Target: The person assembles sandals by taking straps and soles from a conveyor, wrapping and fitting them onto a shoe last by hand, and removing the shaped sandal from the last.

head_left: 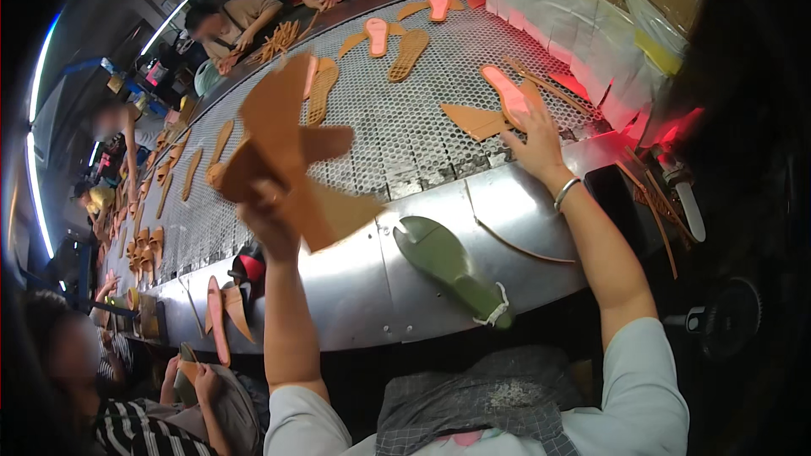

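My left hand (269, 219) is raised over the near side of the mesh conveyor, its fingers closed on brown leather sandal uppers (283, 122) whose flaps spread outward; they are slightly blurred. On the conveyor at the right, my right hand (541, 148) has its fingers and thumb about the near end of a pink-faced insole (498, 84). A pointed brown leather flap (473, 120) sticks out to the left of that insole. Between my arms, on the metal ledge, a green shoe last (439, 257) lies with white cord tied round its near end.
The mesh conveyor (405, 122) carries more insoles (409, 57) and straps. A thin brown strip (519, 247) and a dark flat object (615, 203) lie on the metal ledge (346, 308). A white plastic-covered hood (541, 17) glows red beneath. Several co-workers (232, 29) work along the line.
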The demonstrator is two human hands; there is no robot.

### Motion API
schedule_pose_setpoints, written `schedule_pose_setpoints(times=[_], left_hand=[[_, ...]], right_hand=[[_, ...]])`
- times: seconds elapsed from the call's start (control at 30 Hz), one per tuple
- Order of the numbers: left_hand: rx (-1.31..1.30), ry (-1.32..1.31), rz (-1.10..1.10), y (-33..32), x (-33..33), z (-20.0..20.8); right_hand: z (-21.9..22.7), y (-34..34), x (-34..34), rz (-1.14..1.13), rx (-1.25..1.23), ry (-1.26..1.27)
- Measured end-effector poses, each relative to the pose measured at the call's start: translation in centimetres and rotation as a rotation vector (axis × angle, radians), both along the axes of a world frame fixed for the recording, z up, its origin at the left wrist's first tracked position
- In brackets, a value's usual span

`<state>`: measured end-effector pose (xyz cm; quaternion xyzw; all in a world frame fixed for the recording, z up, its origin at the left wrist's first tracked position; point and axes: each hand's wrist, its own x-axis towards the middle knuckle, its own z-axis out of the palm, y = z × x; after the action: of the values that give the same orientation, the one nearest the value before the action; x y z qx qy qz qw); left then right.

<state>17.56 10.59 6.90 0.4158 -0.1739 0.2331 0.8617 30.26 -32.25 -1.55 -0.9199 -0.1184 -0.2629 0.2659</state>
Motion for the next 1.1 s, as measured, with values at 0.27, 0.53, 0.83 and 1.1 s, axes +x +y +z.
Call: schedule_pose_setpoints(times=[0.27,0.53,0.83,1.1], left_hand=[[0.063,0.098,0.054,-6.8,-18.4,2.0],[0.031,0.414,0.146,-5.9,-21.5,-3.5],[0.186,0.504,0.149,-8.3,-20.0,-0.4],[0.187,0.681,-0.015,-14.8,-20.1,-0.1]], right_hand=[[11.8,1.8,-14.9,0.669,0.238,0.34],[5.5,4.8,-28.8,0.494,0.284,0.528],[1.3,-0.2,-36.5,0.734,0.885,1.385],[1.4,5.0,-36.0,0.951,1.17,1.348]])
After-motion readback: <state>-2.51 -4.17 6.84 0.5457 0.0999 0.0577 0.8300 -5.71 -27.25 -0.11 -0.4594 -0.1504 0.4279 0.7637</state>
